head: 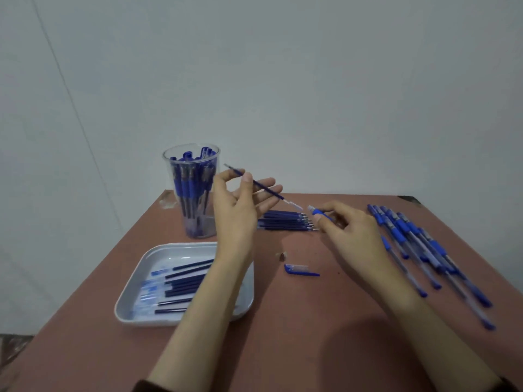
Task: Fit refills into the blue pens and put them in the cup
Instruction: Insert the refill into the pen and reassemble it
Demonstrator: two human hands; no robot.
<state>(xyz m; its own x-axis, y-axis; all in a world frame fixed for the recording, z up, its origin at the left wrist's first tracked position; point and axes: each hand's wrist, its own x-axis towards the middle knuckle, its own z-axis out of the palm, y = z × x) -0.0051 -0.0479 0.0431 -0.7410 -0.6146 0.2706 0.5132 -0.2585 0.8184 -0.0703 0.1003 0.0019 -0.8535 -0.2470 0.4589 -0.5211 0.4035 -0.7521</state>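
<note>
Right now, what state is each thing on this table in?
cup: upright, blue pens standing in it.
left hand: pinching the held refill.
held refill: raised, one end near the pen barrel, not inside.
right hand: holding the pen barrel.
cap: off, lying on the table.
tray: flat, tray refills lying in it.
spare refills: lying side by side on the table.
loose pens: lying in a row at right.

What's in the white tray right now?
The white tray holds a loose heap of dark blue refills, with pale blue ends toward its left. The left forearm crosses over its right side, so whatever lies there is hidden.
</note>
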